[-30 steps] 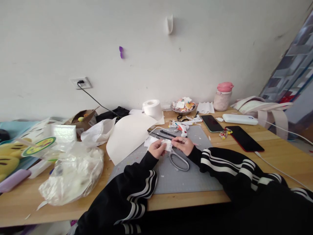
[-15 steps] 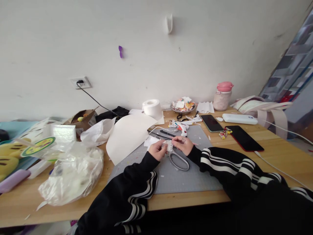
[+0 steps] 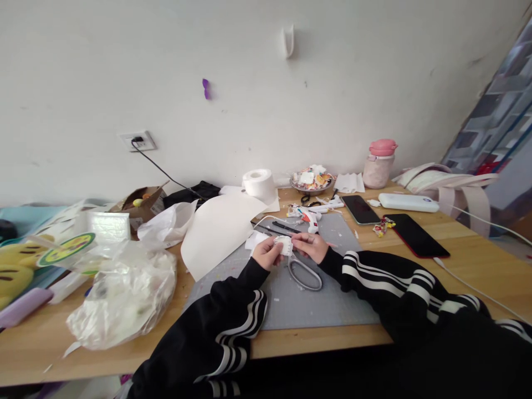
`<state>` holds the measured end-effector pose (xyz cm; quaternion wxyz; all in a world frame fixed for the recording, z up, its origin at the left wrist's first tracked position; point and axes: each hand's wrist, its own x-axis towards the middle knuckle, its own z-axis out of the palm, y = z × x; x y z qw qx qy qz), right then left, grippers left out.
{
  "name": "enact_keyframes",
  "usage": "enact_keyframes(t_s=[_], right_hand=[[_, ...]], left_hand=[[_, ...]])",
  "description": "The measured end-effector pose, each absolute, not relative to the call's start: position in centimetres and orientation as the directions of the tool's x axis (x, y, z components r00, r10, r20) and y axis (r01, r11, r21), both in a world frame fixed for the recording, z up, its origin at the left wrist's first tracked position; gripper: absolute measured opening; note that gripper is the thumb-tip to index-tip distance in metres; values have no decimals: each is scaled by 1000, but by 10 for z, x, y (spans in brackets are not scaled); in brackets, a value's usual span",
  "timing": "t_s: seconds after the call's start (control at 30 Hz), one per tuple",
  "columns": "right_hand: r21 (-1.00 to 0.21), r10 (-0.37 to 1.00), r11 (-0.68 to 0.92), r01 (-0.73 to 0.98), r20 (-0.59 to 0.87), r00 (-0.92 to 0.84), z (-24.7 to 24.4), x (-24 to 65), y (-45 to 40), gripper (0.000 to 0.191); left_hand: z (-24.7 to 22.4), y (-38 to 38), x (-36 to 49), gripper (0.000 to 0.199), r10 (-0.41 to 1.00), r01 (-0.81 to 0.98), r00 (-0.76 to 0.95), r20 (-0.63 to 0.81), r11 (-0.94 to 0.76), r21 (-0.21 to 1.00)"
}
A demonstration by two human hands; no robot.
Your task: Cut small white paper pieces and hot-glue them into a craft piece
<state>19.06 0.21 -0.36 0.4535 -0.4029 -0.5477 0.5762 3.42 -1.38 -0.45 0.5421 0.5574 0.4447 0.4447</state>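
Note:
A small white piece with a notched or scalloped edge (image 3: 285,245) is held up between my two hands, over the cutting mat. My left hand (image 3: 267,254) pinches its left side between thumb and fingers. On the right side, the closed fingertips of my right hand (image 3: 311,247) grip its edge. Grey-handled scissors (image 3: 306,277) lie just beneath on the grey cutting mat (image 3: 320,310), their blades hidden by the hands and the piece. What the piece is made of is too small to tell.
A hot glue gun (image 3: 311,220) and black pens (image 3: 285,226) lie beyond my hands. White paper (image 3: 220,227), a paper roll (image 3: 258,185) and a plastic bag (image 3: 124,299) are leftward. Phones (image 3: 361,209), a bowl of scraps (image 3: 311,180) and a pink-lidded bottle (image 3: 379,166) stand rightward.
The white piece has turned slightly, so more of its flat face shows. Both hands keep their hold in nearly the same place.

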Motion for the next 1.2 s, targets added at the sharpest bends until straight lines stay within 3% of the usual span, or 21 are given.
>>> enact_keyframes(t_s=[0.57, 0.9, 1.2], right_hand=[[-998, 969, 39, -44, 48, -244, -4, 191, 0, 30], [-999, 969, 40, -17, 43, -244, -3, 190, 1, 30], [-998, 964, 67, -10, 67, -257, -3, 189, 1, 26]], left_hand=[[-8, -13, 35, 32, 977, 48, 211, 37, -48, 998], [-5, -18, 35, 20, 966, 259, 198, 167, -216, 941], [-4, -19, 34, 19, 956, 354, 220, 195, -265, 897]])
